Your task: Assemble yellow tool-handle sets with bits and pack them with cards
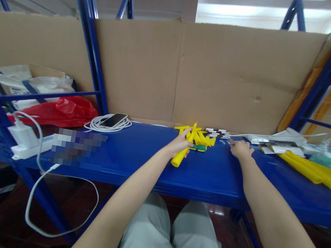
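Observation:
My left hand (pixel 180 143) is wrapped round a yellow tube (pixel 180 157), whose open wide end points down toward me. Several small yellow pieces (pixel 204 139) lie just behind and to the right of that hand, with a green and yellow tool (pixel 198 148) in front of them. My right hand (pixel 241 148) rests low over the blue shelf top (pixel 208 173), fingers bent together at some tiny white bits (pixel 222 141); whether it pinches one is too small to tell. Black and white sticks (pixel 217 132) lie behind, near the cardboard.
More yellow tubes (pixel 313 170) and packets (pixel 282 147) lie at the right. A phone (pixel 114 120) sits on a coiled white cable (pixel 125 125) at the left, near a red bag (pixel 66 111) and a power strip (pixel 30 148). Cardboard (pixel 217 77) stands behind.

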The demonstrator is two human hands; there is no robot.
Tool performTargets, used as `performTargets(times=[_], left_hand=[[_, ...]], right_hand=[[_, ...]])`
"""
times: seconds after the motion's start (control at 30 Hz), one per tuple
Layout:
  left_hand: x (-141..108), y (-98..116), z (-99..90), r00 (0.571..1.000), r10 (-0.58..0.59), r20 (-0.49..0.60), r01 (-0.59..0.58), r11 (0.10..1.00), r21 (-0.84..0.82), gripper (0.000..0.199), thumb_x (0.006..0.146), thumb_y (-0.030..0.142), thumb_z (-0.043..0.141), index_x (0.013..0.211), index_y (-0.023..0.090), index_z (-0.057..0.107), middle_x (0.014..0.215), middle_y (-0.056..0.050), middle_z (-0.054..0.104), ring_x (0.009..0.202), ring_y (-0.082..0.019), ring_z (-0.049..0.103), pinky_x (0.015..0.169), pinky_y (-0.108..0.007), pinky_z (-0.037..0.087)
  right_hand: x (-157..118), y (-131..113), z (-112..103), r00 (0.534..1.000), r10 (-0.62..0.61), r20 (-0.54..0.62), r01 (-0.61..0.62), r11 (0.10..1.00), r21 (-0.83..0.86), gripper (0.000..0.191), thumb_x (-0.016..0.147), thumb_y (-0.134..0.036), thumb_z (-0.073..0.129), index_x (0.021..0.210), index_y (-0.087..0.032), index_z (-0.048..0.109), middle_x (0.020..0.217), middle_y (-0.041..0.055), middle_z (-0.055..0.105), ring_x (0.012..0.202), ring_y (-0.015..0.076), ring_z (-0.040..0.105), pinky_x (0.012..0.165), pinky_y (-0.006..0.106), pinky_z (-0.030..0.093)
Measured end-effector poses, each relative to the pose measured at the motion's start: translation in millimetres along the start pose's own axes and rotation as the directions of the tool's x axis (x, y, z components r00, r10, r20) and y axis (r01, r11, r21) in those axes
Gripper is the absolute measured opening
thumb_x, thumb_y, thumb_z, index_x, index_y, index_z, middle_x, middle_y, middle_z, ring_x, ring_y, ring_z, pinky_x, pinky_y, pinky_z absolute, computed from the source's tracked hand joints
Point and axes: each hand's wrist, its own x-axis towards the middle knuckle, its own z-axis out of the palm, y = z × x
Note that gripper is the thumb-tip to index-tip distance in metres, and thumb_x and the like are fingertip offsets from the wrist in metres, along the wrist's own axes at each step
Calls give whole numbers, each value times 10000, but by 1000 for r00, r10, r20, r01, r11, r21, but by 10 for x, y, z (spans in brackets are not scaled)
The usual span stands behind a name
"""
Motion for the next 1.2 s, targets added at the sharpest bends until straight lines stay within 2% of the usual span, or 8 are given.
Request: performTargets(times=[0.23, 0.37, 0.5, 0.63, 0.77, 0.97, 1.2], left_hand=[[-19, 23, -1, 1000, -25, -2, 25, 999, -37, 783, 798, 29, 442, 1461, 342, 166, 1029, -51, 571, 436, -24, 442, 420, -183, 422], [-2, 7, -5, 999, -36, -2, 36, 999, -34, 785, 803, 35, 447, 1462, 358, 169, 1049, -54, 568, 443, -23, 451, 434, -187, 433], [13, -5, -8, 999, -39, 5, 39, 998, -56, 790, 803, 32, 450, 1466, 353, 165, 1061, -61, 567, 443, -26, 449, 433, -192, 428], [11, -1, -16, 999, -36, 15, 38, 996, -86, 791, 805, 33, 454, 1466, 351, 155, 1048, -60, 566, 442, -30, 456, 426, -190, 415], [8, 8, -25, 999, -44, 32, 47, 992, -116, 786, 808, 25, 448, 1461, 351, 156, 962, -37, 567, 434, -33, 453, 426, -184, 406], [16, 8, -28, 998, -52, 33, 56, 989, -140, 791, 798, 14, 442, 1460, 345, 164, 882, -19, 551, 422, -44, 449, 422, -195, 398], [11, 11, -27, 998, -46, 35, 51, 986, -160, 785, 793, 26, 465, 1460, 334, 188, 896, -27, 554, 430, -45, 453, 432, -203, 402]], right_hand=[[-25, -117, -54, 996, -71, -58, 62, 989, -137, 313, 858, -200, 442, 1041, -152, 691, 1203, 194, 589, 1195, 337, 460, 934, 542, 370], [-25, -188, -100, 997, -75, 9, 75, 979, -191, 304, 843, -171, 459, 1053, -136, 677, 1138, 193, 638, 1159, 321, 521, 941, 523, 366], [-27, -240, -137, 996, -43, 83, 57, 984, -167, 287, 820, -152, 491, 1043, -124, 669, 1111, 188, 655, 1125, 303, 569, 948, 484, 370], [-27, -267, -142, 993, -63, 98, 74, 991, -116, 262, 806, -151, 525, 1020, -119, 673, 1088, 191, 664, 1128, 294, 579, 947, 437, 386], [9, -274, -96, 992, -64, 106, 76, 991, -109, 299, 801, -152, 553, 1077, -105, 658, 1085, 203, 664, 1122, 285, 588, 933, 394, 412], [18, -293, -73, 992, -71, 108, 83, 990, -113, 356, 822, -145, 520, 1151, -66, 631, 1094, 242, 654, 1093, 286, 611, 889, 356, 455], [-19, -307, -108, 983, -111, 146, 128, 986, -107, 370, 832, -87, 473, 1166, -40, 625, 1117, 256, 650, 1137, 309, 596, 898, 360, 477]])
